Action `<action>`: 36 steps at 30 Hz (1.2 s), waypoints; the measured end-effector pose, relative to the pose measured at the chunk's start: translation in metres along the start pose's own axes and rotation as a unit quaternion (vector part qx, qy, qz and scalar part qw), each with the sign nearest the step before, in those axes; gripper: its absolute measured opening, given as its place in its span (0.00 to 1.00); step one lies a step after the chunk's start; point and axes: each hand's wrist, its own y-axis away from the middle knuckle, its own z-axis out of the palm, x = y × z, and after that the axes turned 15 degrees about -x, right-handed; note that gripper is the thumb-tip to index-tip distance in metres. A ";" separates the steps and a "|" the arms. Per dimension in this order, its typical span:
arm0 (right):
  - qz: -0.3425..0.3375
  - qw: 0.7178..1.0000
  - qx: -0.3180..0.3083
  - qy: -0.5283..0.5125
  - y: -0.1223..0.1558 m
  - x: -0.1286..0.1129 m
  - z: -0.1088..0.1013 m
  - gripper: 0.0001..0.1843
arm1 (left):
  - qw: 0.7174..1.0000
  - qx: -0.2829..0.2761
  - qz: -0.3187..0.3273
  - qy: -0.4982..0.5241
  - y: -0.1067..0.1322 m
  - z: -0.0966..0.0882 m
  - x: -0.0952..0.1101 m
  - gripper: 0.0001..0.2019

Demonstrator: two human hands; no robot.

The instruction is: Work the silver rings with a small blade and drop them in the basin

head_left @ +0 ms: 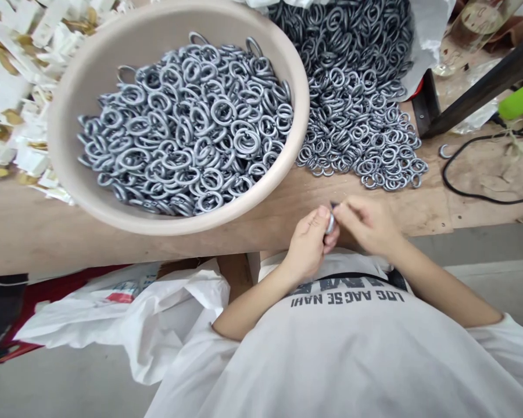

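Note:
Close to my body, at the table's front edge, my left hand (311,238) is closed around a grey ring (330,223). Pinched together, the fingers of my right hand (366,223) meet the ring's upper side, where a small dark piece (333,205) shows. Whether that piece is part of the ring I cannot tell. Beyond my hands lies a loose pile of grey rings (361,139). To the left stands a large beige basin (178,225), heaped with similar grey rings (192,128).
White and tan plastic parts (21,87) are piled at the far left. A black cable (475,194), a dark metal bar (483,84) and a green object (520,100) are at the right. A white plastic bag (157,313) hangs below the wooden table (126,249).

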 end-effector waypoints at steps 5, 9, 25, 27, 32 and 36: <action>0.088 0.988 0.036 0.125 -0.035 0.010 -0.012 0.20 | 0.999 -0.023 0.019 -0.025 0.009 -0.010 0.007 0.25; 0.142 0.943 -0.002 0.299 -0.062 0.000 -0.011 0.19 | 0.999 0.028 0.021 -0.026 0.010 -0.022 0.012 0.18; -0.038 0.956 -0.037 -0.289 -0.007 -0.010 -0.010 0.16 | 0.983 -0.125 -0.132 0.010 -0.007 -0.013 0.008 0.30; -0.039 0.967 -0.011 -0.251 -0.006 -0.005 -0.008 0.16 | 0.986 -0.119 -0.115 -0.033 -0.007 -0.012 0.005 0.31; 0.001 0.984 -0.010 -0.177 -0.005 -0.002 -0.009 0.15 | 0.929 0.021 0.051 -0.367 -0.004 -0.013 0.007 0.22; -0.009 0.983 -0.002 -0.184 -0.001 -0.007 -0.007 0.13 | 0.942 0.045 0.065 -0.327 -0.007 -0.011 0.009 0.20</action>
